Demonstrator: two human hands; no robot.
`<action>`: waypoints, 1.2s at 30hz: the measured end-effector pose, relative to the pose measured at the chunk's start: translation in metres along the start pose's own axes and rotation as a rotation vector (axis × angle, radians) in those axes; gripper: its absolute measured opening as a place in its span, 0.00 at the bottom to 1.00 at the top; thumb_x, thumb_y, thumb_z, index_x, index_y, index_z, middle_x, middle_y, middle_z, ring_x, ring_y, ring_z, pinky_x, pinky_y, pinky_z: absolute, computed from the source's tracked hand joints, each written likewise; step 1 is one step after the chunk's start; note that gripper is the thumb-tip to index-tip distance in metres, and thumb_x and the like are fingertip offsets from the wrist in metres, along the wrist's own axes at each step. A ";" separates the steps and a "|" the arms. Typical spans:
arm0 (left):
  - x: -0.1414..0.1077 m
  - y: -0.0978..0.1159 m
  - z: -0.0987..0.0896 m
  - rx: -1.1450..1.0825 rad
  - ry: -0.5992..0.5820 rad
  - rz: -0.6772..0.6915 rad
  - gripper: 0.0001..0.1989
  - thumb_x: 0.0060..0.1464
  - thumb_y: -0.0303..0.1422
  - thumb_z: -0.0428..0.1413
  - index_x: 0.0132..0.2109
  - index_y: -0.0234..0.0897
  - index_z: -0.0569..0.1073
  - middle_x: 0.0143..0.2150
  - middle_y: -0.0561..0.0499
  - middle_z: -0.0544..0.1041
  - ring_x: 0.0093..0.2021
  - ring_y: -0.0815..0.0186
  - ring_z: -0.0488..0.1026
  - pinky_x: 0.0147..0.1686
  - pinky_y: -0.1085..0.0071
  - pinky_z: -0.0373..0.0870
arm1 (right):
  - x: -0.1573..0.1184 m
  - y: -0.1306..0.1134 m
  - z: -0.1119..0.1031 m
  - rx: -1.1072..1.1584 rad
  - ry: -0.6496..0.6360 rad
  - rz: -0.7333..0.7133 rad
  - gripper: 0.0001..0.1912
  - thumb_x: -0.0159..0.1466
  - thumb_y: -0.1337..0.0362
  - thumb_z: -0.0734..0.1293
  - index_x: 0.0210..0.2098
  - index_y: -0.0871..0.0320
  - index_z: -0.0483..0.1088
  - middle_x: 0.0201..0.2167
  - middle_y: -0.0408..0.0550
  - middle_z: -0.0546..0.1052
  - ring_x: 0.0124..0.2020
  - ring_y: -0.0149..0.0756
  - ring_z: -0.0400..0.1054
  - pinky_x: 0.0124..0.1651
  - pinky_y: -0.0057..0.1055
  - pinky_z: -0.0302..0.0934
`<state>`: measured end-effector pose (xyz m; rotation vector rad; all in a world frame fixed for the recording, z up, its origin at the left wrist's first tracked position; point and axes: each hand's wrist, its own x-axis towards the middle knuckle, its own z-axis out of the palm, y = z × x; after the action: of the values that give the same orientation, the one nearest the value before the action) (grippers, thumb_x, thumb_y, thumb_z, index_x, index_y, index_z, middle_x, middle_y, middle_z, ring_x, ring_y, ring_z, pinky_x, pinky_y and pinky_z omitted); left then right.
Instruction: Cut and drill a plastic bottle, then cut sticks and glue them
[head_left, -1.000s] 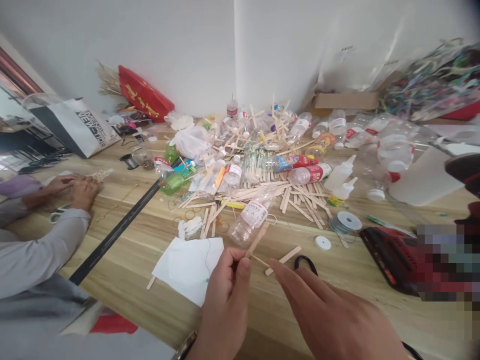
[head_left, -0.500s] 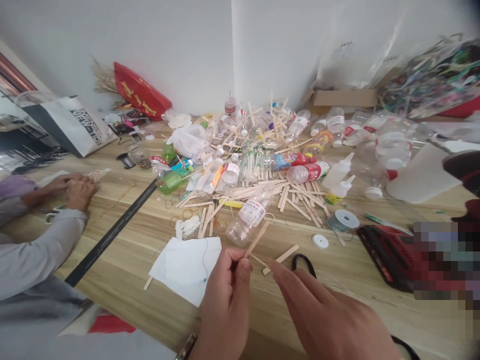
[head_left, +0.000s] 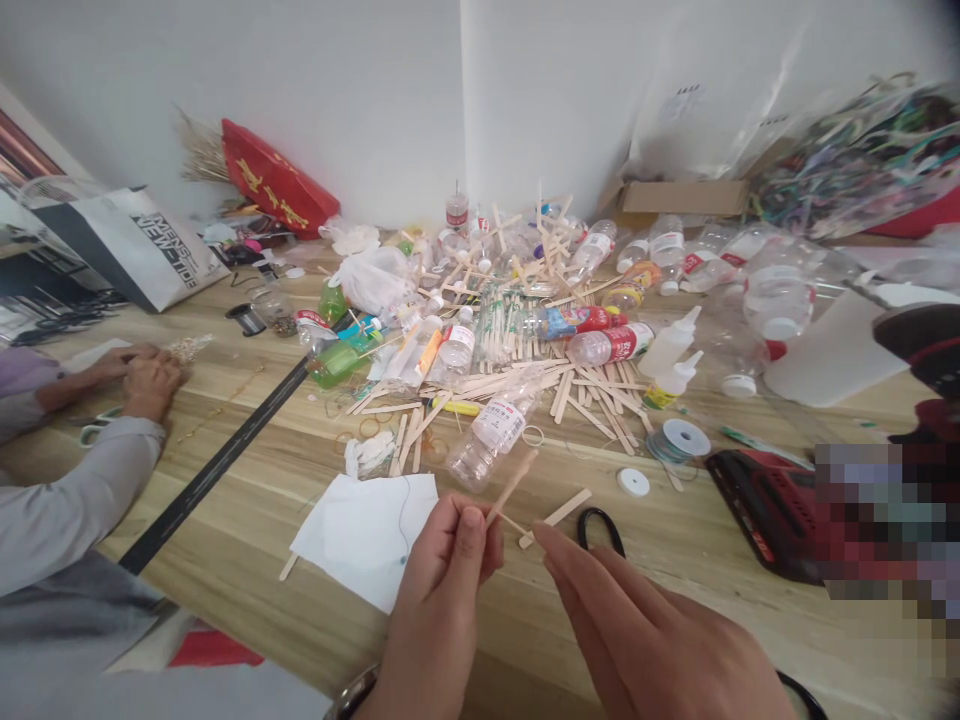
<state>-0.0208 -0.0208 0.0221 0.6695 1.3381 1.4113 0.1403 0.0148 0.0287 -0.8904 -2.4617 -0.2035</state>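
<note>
Flat, pale wooden sticks (head_left: 600, 395) lie in a loose heap on the grainy wood table (head_left: 300, 640), tangled among crumpled clear bottles (head_left: 491, 435). A green bottle (head_left: 337, 362) lies at the heap's left, and a cardboard box (head_left: 684, 197) stands against the wall. The left hand (head_left: 450, 565) pinches a slim stick (head_left: 514, 485), thumb against fingers, its tip near a clear bottle. The right hand (head_left: 637, 610) has its fingers together, barely curled; I can't tell whether it grips the thin strand (head_left: 514, 523) between the hands.
</note>
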 end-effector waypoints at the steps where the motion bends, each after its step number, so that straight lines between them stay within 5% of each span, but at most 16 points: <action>1: 0.000 0.001 0.000 -0.063 -0.017 -0.032 0.21 0.57 0.50 0.56 0.29 0.38 0.64 0.26 0.58 0.60 0.29 0.70 0.56 0.32 0.73 0.58 | 0.000 0.000 0.000 0.002 0.008 0.009 0.18 0.72 0.68 0.48 0.52 0.59 0.65 0.29 0.41 0.77 0.18 0.28 0.70 0.17 0.27 0.58; 10: -0.001 0.004 0.005 -0.277 -0.006 -0.116 0.21 0.49 0.48 0.64 0.29 0.37 0.66 0.25 0.59 0.60 0.27 0.72 0.54 0.30 0.76 0.58 | -0.005 -0.001 -0.002 -0.015 0.017 -0.003 0.17 0.72 0.68 0.49 0.48 0.58 0.68 0.26 0.40 0.75 0.17 0.28 0.68 0.16 0.26 0.58; 26: -0.003 0.002 0.006 -0.133 -0.071 -0.077 0.19 0.55 0.49 0.59 0.34 0.37 0.68 0.24 0.59 0.59 0.26 0.72 0.53 0.29 0.73 0.52 | -0.004 0.001 -0.002 0.045 0.034 0.010 0.16 0.73 0.67 0.49 0.49 0.59 0.66 0.26 0.40 0.75 0.17 0.28 0.69 0.17 0.27 0.58; 32: -0.002 0.001 0.002 -0.016 -0.165 -0.058 0.21 0.55 0.52 0.57 0.33 0.37 0.67 0.22 0.60 0.57 0.25 0.71 0.51 0.27 0.71 0.49 | -0.003 0.002 -0.004 0.252 0.041 0.098 0.10 0.72 0.67 0.53 0.42 0.54 0.65 0.26 0.39 0.76 0.19 0.30 0.71 0.20 0.25 0.61; 36: -0.001 0.006 -0.003 0.082 -0.224 -0.017 0.21 0.55 0.53 0.56 0.34 0.37 0.69 0.24 0.59 0.57 0.26 0.70 0.52 0.27 0.71 0.49 | 0.005 0.003 -0.010 0.563 -0.113 0.280 0.10 0.72 0.66 0.55 0.36 0.53 0.64 0.23 0.37 0.74 0.19 0.29 0.70 0.21 0.21 0.62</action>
<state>-0.0247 -0.0217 0.0276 0.8431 1.2255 1.2333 0.1432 0.0169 0.0400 -0.9852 -2.2653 0.6209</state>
